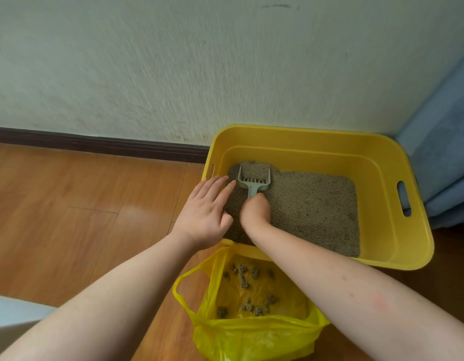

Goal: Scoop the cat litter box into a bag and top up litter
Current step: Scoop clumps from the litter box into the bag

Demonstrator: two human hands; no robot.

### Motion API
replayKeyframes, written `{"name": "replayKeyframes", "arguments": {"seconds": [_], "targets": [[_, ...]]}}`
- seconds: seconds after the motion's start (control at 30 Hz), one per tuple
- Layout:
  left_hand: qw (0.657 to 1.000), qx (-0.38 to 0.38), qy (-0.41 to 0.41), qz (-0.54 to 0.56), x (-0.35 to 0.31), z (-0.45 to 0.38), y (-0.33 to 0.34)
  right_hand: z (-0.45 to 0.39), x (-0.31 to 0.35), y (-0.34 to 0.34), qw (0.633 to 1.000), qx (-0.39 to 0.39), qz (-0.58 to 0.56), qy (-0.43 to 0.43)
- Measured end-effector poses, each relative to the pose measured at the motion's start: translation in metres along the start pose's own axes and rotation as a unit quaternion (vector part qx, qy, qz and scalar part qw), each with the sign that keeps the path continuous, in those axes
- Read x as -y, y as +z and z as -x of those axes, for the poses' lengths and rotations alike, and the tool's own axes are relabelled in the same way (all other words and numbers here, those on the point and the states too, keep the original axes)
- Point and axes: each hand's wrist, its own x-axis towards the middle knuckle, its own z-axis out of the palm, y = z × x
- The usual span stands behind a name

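Observation:
A yellow plastic litter box stands on the wood floor against the wall, holding grey litter. My right hand grips the handle of a pale green slotted scoop, whose head is full of litter at the box's far left corner. My left hand rests flat with fingers spread over the box's left rim, holding nothing. In front of the box, an open yellow plastic bag lies on the floor with several dark litter clumps inside.
A pale textured wall with a dark baseboard runs behind. Blue fabric hangs right of the box. Wood floor stretches to the left. A pale grey surface shows at the lower left edge.

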Motion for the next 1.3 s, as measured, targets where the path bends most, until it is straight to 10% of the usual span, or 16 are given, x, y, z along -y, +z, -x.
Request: {"name": "replayKeyframes", "arguments": {"seconds": [0.57, 1.3], "targets": [[1.0, 0.0, -0.001, 0.003, 0.001, -0.001, 0.002, 0.001, -0.019, 0.009, 0.974, -0.012, -0.188, 0.126], [1.0, -0.003, 0.005, 0.023, 0.004, 0.0, 0.002, 0.029, -0.064, -0.075, 0.989, 0.044, 0.087, -0.114]]}}
